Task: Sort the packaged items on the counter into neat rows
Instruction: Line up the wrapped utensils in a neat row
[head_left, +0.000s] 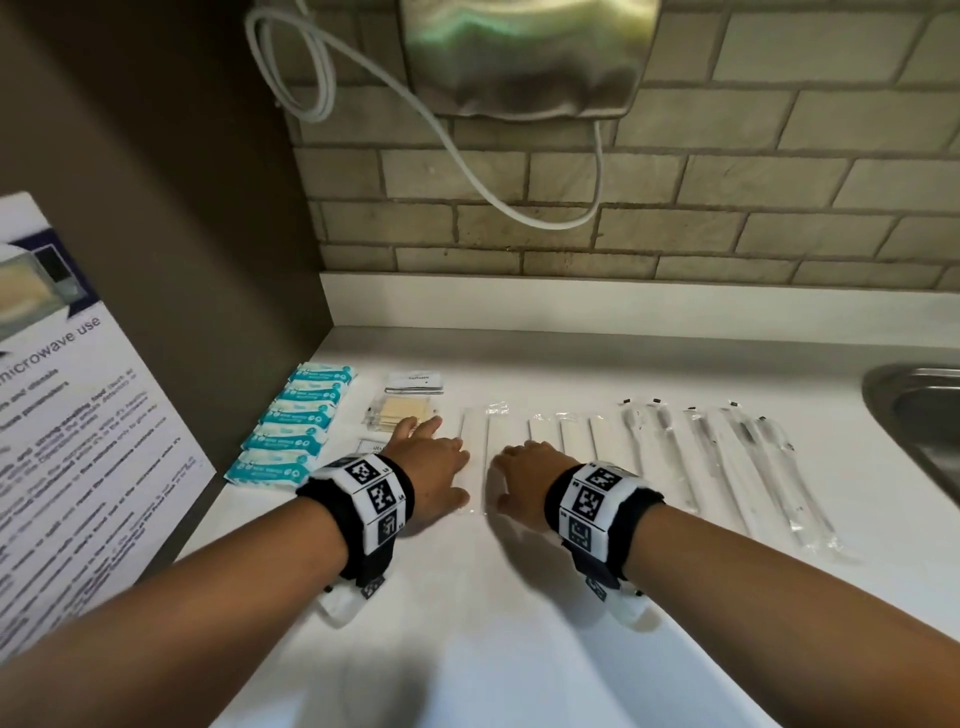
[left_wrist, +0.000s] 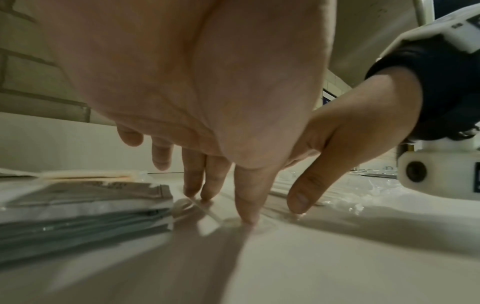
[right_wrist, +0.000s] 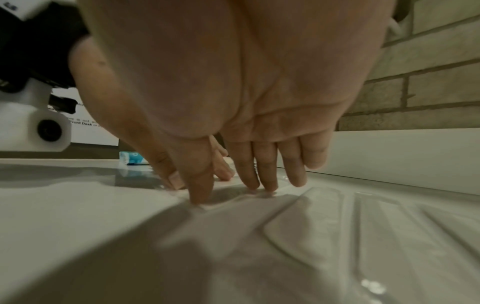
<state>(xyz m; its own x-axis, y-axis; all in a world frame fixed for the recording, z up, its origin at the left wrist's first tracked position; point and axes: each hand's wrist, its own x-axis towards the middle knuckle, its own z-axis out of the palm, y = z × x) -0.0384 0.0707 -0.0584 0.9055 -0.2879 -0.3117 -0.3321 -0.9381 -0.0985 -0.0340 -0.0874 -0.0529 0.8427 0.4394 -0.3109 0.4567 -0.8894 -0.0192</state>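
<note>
Both hands lie low over the white counter (head_left: 519, 623), fingers straight. My left hand (head_left: 439, 460) (left_wrist: 226, 197) presses its fingertips on a long clear-wrapped white stick (head_left: 487, 447). My right hand (head_left: 517, 470) (right_wrist: 228, 189) touches the same wrapper from the right, its fingertips flat on the film. More wrapped sticks (head_left: 571, 436) lie side by side to the right, then several wrapped slim utensils (head_left: 727, 467). Blue wipe packets (head_left: 296, 426) form a column at the left. A beige packet (head_left: 397, 413) and a white sachet (head_left: 415, 382) lie beyond my left hand.
A steel sink (head_left: 919, 410) cuts into the counter at the right. A microwave notice (head_left: 78, 415) leans on the dark left wall. A white cable (head_left: 467, 171) hangs from a metal unit (head_left: 524, 52) on the brick wall. A flat stack of packets (left_wrist: 91, 205) lies beside my left hand.
</note>
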